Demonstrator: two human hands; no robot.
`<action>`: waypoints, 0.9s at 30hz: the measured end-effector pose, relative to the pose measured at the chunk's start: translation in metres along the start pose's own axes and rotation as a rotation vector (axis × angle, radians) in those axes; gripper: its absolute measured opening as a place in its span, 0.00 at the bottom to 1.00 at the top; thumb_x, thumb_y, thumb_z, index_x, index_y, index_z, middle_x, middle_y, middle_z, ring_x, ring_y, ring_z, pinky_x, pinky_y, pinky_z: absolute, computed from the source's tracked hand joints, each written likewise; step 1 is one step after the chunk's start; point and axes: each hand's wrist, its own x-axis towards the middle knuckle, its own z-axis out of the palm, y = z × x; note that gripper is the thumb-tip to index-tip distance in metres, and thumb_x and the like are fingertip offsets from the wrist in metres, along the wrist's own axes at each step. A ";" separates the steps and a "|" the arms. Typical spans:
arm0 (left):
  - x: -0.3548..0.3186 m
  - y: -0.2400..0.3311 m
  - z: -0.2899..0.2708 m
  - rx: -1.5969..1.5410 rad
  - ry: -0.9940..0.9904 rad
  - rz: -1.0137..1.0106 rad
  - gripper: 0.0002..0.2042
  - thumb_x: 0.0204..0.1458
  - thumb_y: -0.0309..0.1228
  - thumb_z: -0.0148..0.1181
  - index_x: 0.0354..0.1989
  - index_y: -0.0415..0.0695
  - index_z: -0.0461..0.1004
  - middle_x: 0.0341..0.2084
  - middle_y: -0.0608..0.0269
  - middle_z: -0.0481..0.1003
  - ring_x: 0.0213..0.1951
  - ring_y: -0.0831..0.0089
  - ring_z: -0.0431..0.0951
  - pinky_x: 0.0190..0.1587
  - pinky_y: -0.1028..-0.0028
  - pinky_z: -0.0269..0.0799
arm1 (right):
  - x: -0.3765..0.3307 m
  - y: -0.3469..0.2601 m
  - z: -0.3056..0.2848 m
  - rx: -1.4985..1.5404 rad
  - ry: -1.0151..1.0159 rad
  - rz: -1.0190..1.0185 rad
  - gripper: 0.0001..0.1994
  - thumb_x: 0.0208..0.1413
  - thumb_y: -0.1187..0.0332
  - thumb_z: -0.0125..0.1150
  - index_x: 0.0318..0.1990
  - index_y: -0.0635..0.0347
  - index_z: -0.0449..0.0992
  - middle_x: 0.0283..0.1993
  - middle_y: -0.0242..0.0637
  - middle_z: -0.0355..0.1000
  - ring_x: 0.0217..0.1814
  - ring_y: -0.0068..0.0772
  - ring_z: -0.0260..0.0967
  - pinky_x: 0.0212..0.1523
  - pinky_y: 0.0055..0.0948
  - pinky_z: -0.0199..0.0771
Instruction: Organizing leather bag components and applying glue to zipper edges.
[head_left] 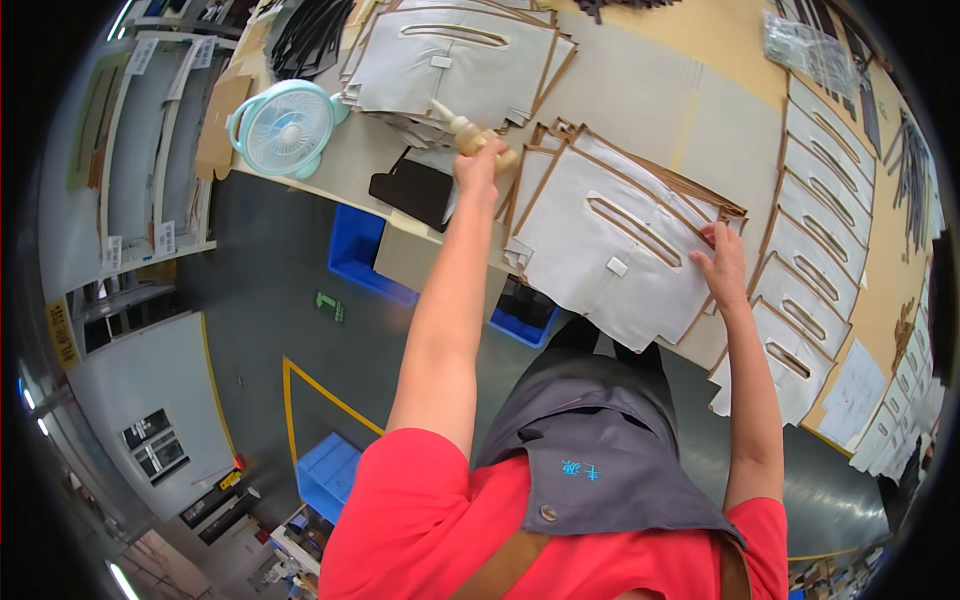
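Observation:
My left hand reaches far out over the table, wrapped round a squeeze bottle of yellowish stuff with a pale pointed nozzle aimed up and left. Closer to my body lies a stack of light grey cut panels with brown edges; the top panel has a long slot and a small white tab. At the right edge of this stack rests my right hand, fingers apart and thumb on the panel's surface. Beyond the bottle is a second stack of similar panels. A black flat piece lies left of my left wrist.
A light blue fan stands at the table's left end. Overlapping slotted panels run along the right side. A clear plastic bag and dark strips lie at the back. Blue bins sit below the table; shelves stand left.

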 end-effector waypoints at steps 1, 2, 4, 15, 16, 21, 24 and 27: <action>-0.014 -0.008 0.001 -0.145 -0.186 -0.019 0.27 0.35 0.27 0.72 0.45 0.36 0.66 0.39 0.60 0.72 0.40 0.72 0.74 0.45 0.72 0.71 | -0.003 0.004 -0.001 -0.010 -0.005 0.007 0.21 0.38 0.73 0.71 0.42 0.53 0.70 0.39 0.36 0.69 0.44 0.40 0.66 0.45 0.37 0.67; -0.028 -0.016 0.002 -0.160 -0.108 0.045 0.27 0.37 0.24 0.71 0.47 0.38 0.64 0.42 0.62 0.70 0.42 0.72 0.72 0.46 0.72 0.71 | -0.003 0.002 -0.004 -0.025 -0.027 0.043 0.21 0.37 0.73 0.71 0.42 0.53 0.70 0.39 0.36 0.69 0.44 0.40 0.66 0.45 0.37 0.67; -0.041 -0.027 -0.010 -0.082 -0.008 0.238 0.29 0.37 0.25 0.72 0.49 0.39 0.63 0.44 0.61 0.69 0.43 0.72 0.71 0.47 0.72 0.71 | -0.004 0.008 -0.007 -0.093 -0.054 0.075 0.20 0.37 0.71 0.72 0.40 0.54 0.70 0.38 0.36 0.69 0.44 0.41 0.67 0.44 0.38 0.67; -0.015 -0.020 -0.066 0.411 0.255 0.493 0.38 0.38 0.36 0.75 0.55 0.36 0.60 0.51 0.51 0.65 0.53 0.58 0.68 0.56 0.62 0.65 | -0.013 0.017 -0.013 0.057 -0.030 0.086 0.14 0.45 0.64 0.68 0.38 0.58 0.74 0.37 0.37 0.74 0.42 0.43 0.70 0.40 0.39 0.69; -0.026 -0.025 -0.064 0.280 0.331 0.467 0.39 0.38 0.37 0.75 0.57 0.36 0.59 0.53 0.51 0.63 0.55 0.57 0.65 0.58 0.60 0.62 | -0.015 0.014 -0.014 0.088 0.002 0.098 0.10 0.46 0.69 0.66 0.36 0.60 0.76 0.34 0.39 0.73 0.40 0.44 0.70 0.40 0.37 0.70; -0.127 0.003 -0.013 0.515 -0.021 0.818 0.45 0.35 0.39 0.76 0.62 0.42 0.57 0.59 0.52 0.58 0.62 0.56 0.57 0.65 0.57 0.50 | -0.039 -0.019 -0.050 -0.005 0.213 -0.171 0.07 0.45 0.79 0.62 0.33 0.58 0.77 0.32 0.38 0.71 0.38 0.42 0.69 0.38 0.35 0.70; -0.132 0.058 0.028 0.945 -0.425 1.085 0.41 0.33 0.38 0.76 0.61 0.51 0.62 0.58 0.59 0.61 0.62 0.58 0.58 0.66 0.56 0.46 | -0.047 -0.033 -0.061 0.082 0.239 -0.232 0.07 0.46 0.80 0.62 0.33 0.58 0.77 0.36 0.35 0.71 0.37 0.36 0.69 0.37 0.32 0.72; -0.089 0.074 0.039 1.252 -0.732 1.103 0.24 0.39 0.34 0.72 0.49 0.51 0.74 0.44 0.64 0.75 0.52 0.63 0.70 0.59 0.62 0.60 | -0.037 -0.032 -0.074 0.170 0.280 -0.153 0.06 0.48 0.79 0.63 0.34 0.60 0.77 0.39 0.36 0.70 0.37 0.32 0.70 0.39 0.26 0.73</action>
